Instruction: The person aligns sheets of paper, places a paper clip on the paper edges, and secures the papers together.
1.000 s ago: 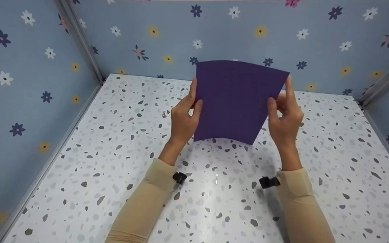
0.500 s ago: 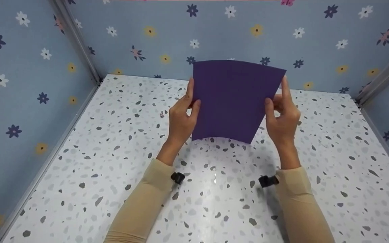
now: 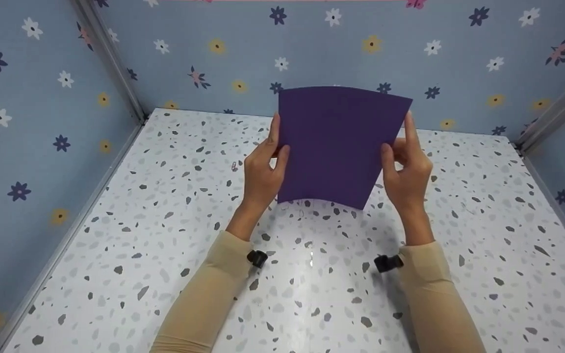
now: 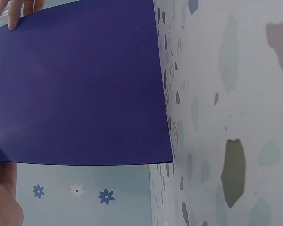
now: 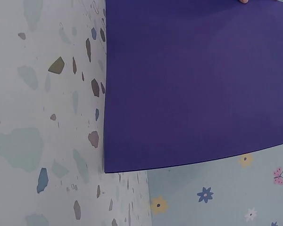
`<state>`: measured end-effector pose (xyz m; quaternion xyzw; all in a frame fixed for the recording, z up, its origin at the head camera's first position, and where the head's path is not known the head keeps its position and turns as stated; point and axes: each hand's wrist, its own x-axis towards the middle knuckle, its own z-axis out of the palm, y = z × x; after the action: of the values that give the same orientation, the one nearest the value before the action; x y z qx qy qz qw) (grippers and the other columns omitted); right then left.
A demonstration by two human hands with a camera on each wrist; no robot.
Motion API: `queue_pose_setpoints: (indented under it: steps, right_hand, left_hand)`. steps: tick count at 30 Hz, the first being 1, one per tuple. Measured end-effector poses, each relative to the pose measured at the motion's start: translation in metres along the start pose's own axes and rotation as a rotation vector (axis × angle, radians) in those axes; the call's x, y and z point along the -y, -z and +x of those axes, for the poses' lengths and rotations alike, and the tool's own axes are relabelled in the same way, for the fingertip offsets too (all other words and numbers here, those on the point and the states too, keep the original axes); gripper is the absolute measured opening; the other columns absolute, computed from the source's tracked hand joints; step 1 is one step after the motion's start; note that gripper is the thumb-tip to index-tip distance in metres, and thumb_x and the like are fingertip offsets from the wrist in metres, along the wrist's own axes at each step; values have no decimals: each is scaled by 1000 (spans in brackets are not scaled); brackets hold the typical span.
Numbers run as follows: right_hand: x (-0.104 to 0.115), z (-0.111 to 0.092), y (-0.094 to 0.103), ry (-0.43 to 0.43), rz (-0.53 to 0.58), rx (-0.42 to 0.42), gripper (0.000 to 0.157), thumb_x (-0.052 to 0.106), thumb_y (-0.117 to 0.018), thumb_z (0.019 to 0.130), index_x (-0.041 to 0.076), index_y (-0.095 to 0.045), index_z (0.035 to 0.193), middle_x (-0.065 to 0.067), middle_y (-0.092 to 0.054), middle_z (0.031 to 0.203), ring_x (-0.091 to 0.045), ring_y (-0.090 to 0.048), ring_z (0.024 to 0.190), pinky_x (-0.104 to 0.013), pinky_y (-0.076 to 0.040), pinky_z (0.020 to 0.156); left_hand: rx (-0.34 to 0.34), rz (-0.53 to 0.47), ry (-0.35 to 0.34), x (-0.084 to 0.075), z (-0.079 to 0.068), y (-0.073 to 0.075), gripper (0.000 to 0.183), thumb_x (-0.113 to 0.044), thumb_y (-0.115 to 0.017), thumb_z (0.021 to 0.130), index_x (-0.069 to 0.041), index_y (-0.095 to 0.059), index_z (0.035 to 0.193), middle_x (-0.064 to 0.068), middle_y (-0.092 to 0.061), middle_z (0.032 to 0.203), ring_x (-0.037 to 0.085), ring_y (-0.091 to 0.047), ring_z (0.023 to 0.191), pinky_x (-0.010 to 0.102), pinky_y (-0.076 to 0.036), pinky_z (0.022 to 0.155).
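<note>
A plain purple sheet of paper or thin card [image 3: 336, 142] is held up and tilted, its surface gently bowed. My left hand [image 3: 263, 169] pinches its left edge, with the thumb in front and the fingers behind. On the opposite edge, my right hand [image 3: 407, 171] pinches in the same way, its index finger stretched up behind the upper right corner. In the left wrist view the purple sheet [image 4: 80, 84] has its lower edge close to the speckled surface; whether it touches cannot be told. The right wrist view is mostly filled by the sheet [image 5: 193, 84].
Beneath the hands lies a white table [image 3: 312, 304] with grey speckles. A tiny reddish clip-like thing [image 3: 234, 165] is left of the left hand. Blue floral panels [image 3: 189, 29] stand at the back and both sides. Dark devices [image 3: 257, 258] are strapped at both wrists.
The head view has shifted slightly, so everything appears a little farther left. Both hands keep the same hold on the purple sheet, which has barely moved.
</note>
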<state>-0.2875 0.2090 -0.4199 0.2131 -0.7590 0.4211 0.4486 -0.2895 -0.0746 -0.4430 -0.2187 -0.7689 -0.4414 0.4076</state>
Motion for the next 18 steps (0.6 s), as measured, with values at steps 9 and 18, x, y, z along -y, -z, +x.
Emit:
queue_pose_setpoints:
  steps: [9, 18]
  right_hand:
    - [-2, -1, -3, -4, 35, -6, 60, -4, -69, 100, -5, -48, 156, -14, -73, 86, -19, -68, 72, -14, -54, 77]
    - [-3, -3, -3, 2, 38, 0, 60, -3, -68, 100, -5, -47, 156, -14, -72, 85, -18, -66, 71, -14, -53, 75]
  left_hand:
    - [11, 21, 3, 0, 0, 1, 54, -9, -60, 108, 9, -43, 157, 16, -75, 120, 23, -70, 88, 34, -57, 80]
    - [22, 23, 12, -1, 0, 0, 55, -8, -60, 108, 8, -42, 157, 16, -75, 118, 23, -68, 85, 34, -56, 78]
